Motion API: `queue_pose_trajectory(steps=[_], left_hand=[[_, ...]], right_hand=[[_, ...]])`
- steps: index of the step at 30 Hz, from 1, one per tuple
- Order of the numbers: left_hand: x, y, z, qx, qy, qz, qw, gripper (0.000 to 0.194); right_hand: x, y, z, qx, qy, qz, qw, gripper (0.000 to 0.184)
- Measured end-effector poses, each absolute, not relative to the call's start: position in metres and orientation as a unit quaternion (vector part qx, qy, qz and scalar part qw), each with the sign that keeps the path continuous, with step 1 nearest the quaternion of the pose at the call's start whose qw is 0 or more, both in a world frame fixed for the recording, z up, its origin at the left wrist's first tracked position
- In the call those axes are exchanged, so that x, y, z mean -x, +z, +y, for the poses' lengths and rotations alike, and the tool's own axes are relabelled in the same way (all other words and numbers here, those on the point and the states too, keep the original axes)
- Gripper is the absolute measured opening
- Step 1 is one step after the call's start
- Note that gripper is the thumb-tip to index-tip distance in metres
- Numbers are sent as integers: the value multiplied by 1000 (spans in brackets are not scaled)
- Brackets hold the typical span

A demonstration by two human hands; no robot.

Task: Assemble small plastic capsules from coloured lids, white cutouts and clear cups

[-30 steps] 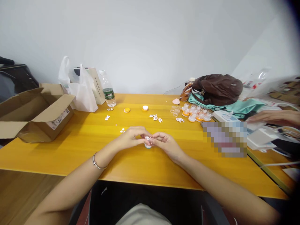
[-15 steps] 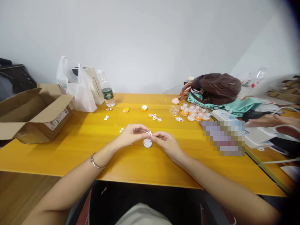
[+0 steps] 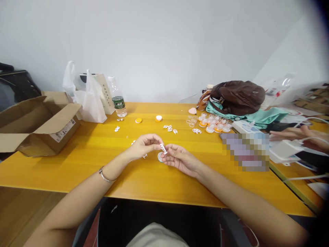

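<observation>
Near the middle of the table point(image 3: 144, 183), the left hand point(image 3: 144, 146) is pinching a small white piece point(image 3: 162, 148) between thumb and fingertips, its wrist wearing a bracelet point(image 3: 105, 175). The right hand point(image 3: 182, 160) is hovering half open, thumb and forefinger meeting the near right end of the piece; whether they are gripping it, I cannot tell. The piece is tilting in the air by a round cap point(image 3: 159, 157), which is sitting on the table, partly hidden by the right hand. A white bit point(image 3: 145, 156) is lying just beside the left hand

Farther right, another person's hand point(image 3: 307, 134) is showing near a white adapter point(image 3: 288, 150). On the left, a carton point(image 3: 51, 128) is standing open. White cutouts point(image 3: 169, 128) are lying beyond the hands, and orange-based tubs point(image 3: 217, 126) are clustering to their right. Farther still, a yellow disc point(image 3: 138, 120) is lying left of the cutouts, a bottle point(image 3: 119, 103) is standing at far left, and a brown bag point(image 3: 239, 97) is resting on green cloth point(image 3: 267, 116) at far right
</observation>
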State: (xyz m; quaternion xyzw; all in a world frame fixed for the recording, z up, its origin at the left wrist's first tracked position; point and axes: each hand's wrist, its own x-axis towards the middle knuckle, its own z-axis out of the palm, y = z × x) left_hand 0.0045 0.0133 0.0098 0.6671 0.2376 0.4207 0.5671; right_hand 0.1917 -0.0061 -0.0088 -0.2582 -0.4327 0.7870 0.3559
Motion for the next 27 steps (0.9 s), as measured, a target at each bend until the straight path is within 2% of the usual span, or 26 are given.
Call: queue_pose_trajectory(steps=[6,12,15,18,22,27], left_hand=[[-3,8,15,-688,420,221,549,10],[0,13,15,-756,408,237,454,10],[14,22,17,-819,337,311,344,18],[32,30,18,-862,206,381,263,23],[45,29,19,-884,68,395,240,23],[41,20,21,-896,46,375,232,12]], right_hand=[[-193,-11,-3,246,809,-389,366,17],[-192,-8,-4,260,799,-396,370,20],[-192,-9,-4,281,776,-409,390,24],[-191,-11,-4,301,757,-418,403,26],[-191,-12,-4,316,747,-416,411,25],[-190,-12,-3,328,741,-411,417,24]])
